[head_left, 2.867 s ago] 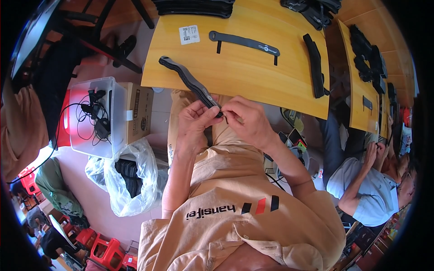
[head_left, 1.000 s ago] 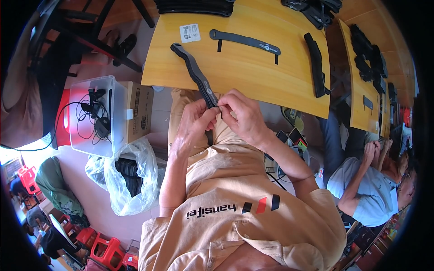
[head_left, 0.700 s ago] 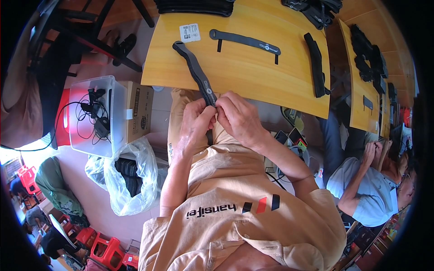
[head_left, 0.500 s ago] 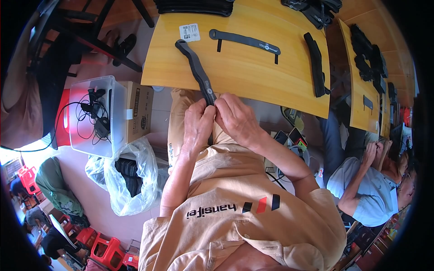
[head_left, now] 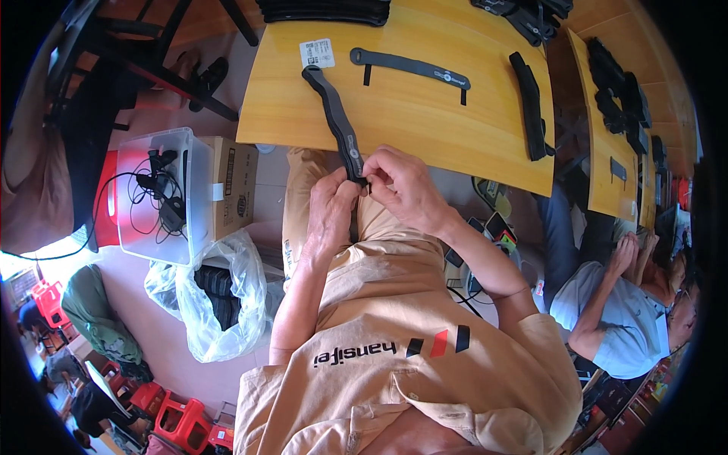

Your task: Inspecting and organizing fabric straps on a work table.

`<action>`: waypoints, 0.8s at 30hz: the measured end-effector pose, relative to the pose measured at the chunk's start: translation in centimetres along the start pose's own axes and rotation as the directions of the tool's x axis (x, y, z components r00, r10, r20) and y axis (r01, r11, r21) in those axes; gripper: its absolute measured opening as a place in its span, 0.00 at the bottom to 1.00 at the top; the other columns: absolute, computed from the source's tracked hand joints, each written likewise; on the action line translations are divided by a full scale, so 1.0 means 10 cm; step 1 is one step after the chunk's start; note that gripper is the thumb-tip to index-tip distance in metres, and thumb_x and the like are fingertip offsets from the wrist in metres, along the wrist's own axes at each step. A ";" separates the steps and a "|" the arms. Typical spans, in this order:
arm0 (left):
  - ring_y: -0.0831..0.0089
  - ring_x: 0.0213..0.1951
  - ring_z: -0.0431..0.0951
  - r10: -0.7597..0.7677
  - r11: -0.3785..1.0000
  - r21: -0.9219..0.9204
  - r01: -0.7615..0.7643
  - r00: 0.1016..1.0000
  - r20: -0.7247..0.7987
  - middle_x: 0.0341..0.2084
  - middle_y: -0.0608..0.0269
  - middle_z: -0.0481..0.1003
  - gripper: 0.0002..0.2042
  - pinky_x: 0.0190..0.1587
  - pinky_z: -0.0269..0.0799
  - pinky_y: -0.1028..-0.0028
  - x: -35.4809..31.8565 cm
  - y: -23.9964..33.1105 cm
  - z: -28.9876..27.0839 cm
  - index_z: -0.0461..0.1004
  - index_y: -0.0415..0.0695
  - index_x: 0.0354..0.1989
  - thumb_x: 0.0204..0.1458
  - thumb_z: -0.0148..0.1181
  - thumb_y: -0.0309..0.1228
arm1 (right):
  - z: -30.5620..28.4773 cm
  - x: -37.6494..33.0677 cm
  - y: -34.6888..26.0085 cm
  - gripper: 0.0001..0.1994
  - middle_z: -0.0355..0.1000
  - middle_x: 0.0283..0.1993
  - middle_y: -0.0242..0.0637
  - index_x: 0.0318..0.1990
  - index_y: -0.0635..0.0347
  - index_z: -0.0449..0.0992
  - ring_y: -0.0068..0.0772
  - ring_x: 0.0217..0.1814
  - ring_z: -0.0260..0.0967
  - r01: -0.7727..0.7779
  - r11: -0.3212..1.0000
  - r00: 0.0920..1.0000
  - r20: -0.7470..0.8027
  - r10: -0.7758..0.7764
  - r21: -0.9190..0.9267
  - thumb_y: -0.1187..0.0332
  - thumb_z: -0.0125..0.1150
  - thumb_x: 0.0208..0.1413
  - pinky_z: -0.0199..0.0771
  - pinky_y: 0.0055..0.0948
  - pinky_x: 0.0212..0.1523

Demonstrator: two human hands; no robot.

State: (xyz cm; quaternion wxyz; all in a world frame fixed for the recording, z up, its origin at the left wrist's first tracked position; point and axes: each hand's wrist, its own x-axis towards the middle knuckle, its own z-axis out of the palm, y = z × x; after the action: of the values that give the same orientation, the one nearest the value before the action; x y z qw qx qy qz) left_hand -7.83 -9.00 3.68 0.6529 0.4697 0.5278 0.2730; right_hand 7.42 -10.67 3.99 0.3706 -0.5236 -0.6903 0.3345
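Note:
My left hand [head_left: 331, 203] is closed on the near end of a dark grey strap [head_left: 334, 114] with a slotted far end. From there the strap slants away over the table's front edge, its far end lying by a white label [head_left: 317, 54]. The fingers of my right hand [head_left: 406, 189] pinch a small black bit at the strap's near end, close beside my left fingertips. Exactly what that bit is, I cannot make out. Farther back on the table lies a second grey strap [head_left: 409, 67], with two short black tabs sticking out from under it.
The yellow wooden table [head_left: 455, 144] carries folded black straps [head_left: 528, 106] on its right and a black stack [head_left: 326, 10] at the back. A clear bin [head_left: 163, 227] with cables, a carton [head_left: 233, 178] and a plastic bag [head_left: 250, 334] stand at left. Another person [head_left: 607, 318] sits at right.
My right hand has drawn slightly back from the strap's end, baring a small black bit between its fingers. The strap's far end has shifted a little right.

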 end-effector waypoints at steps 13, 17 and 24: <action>0.81 0.20 0.59 0.102 0.991 0.083 -0.108 0.992 0.074 0.15 0.70 0.65 0.16 0.23 0.56 0.78 -0.03 0.06 -0.04 0.70 0.37 0.28 0.56 0.49 0.39 | -0.07 0.03 -0.08 0.02 0.67 0.27 0.39 0.31 0.69 0.69 0.26 0.28 0.71 -0.173 0.956 0.985 0.020 0.173 0.237 0.79 0.52 0.51 0.72 0.23 0.30; 0.81 0.21 0.57 0.196 0.968 0.136 -0.211 0.974 0.117 0.16 0.68 0.64 0.14 0.24 0.55 0.77 -0.06 0.10 -0.06 0.69 0.36 0.28 0.58 0.47 0.35 | -0.06 0.05 -0.05 0.02 0.67 0.28 0.33 0.33 0.68 0.69 0.23 0.30 0.70 -0.387 0.672 0.919 0.210 0.333 0.631 0.79 0.50 0.52 0.72 0.21 0.31; 0.83 0.21 0.58 0.113 0.993 -0.049 -0.109 0.991 0.078 0.16 0.72 0.62 0.13 0.23 0.54 0.79 -0.12 0.16 -0.08 0.69 0.38 0.27 0.58 0.47 0.35 | -0.07 0.05 -0.07 0.02 0.65 0.29 0.32 0.34 0.66 0.67 0.23 0.31 0.68 -0.288 0.740 0.957 0.202 0.206 0.608 0.78 0.50 0.52 0.71 0.23 0.30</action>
State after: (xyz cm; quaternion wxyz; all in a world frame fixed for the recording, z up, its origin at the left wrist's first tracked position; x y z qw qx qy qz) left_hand -8.75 -9.10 5.69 0.6678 0.4944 0.4677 0.3013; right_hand 7.62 -10.25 5.02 0.4341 -0.4345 -0.4835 0.6237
